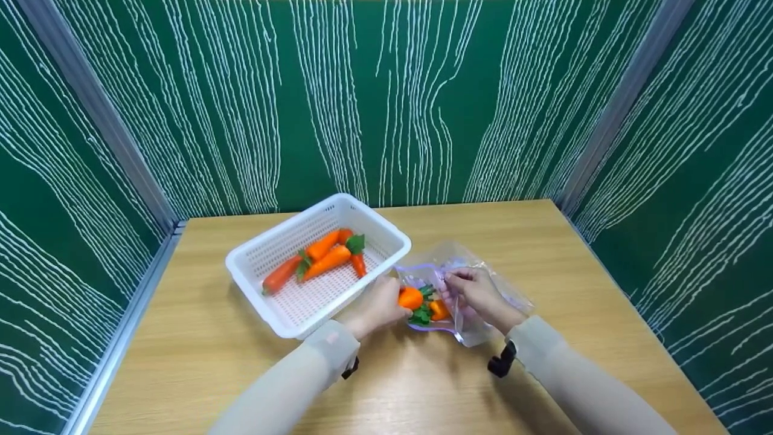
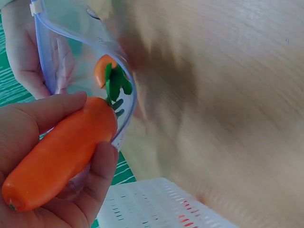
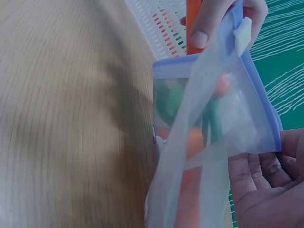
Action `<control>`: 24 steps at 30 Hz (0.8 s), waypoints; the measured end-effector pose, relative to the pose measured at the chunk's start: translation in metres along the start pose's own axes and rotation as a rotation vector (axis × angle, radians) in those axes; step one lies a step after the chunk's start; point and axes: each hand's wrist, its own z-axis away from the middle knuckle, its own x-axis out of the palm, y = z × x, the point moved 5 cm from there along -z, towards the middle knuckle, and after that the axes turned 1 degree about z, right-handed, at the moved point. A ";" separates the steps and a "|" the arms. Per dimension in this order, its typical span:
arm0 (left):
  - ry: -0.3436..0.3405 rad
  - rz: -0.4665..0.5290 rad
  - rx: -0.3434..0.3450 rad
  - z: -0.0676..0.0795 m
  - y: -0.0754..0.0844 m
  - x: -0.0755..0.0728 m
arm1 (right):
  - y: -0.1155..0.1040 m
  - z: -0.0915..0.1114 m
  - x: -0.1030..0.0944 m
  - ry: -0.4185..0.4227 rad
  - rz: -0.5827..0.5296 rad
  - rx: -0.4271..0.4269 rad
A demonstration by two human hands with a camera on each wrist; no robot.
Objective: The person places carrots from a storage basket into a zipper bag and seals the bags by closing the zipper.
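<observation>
My left hand (image 1: 375, 306) grips an orange toy carrot (image 2: 66, 154), thumb on one side and fingers curled round the other. Its green-topped end points into the mouth of a clear zip bag (image 1: 474, 331) with a purple rim. Another carrot (image 3: 189, 194) lies inside the bag, partly blurred by the plastic; its green leaves (image 2: 116, 83) show near the opening in the left wrist view. My right hand (image 1: 481, 295) pinches the bag's rim on the right side, and the mouth gapes between both hands. A white slider (image 3: 242, 37) sits at one end of the zip.
To the left stands a white perforated basket (image 1: 256, 307) with several carrots (image 1: 329, 261) in it, its near right corner beside my left hand. Green panels (image 1: 465, 103) with white wavy lines enclose the wooden table (image 1: 199, 362) at the back and sides.
</observation>
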 end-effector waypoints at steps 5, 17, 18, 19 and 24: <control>-0.019 0.002 -0.001 0.001 0.000 0.005 | -0.002 0.001 0.001 -0.012 -0.006 -0.010; -0.035 -0.040 0.023 0.000 0.005 0.010 | -0.005 0.000 0.002 -0.014 0.017 -0.022; -0.032 -0.038 0.029 0.000 0.005 0.011 | -0.005 0.000 0.001 -0.019 0.011 -0.025; -0.030 -0.027 0.034 0.000 0.005 0.011 | -0.006 0.000 0.001 -0.017 -0.001 -0.023; -0.016 0.091 0.055 0.002 0.000 0.012 | -0.008 0.000 -0.003 -0.006 -0.034 -0.009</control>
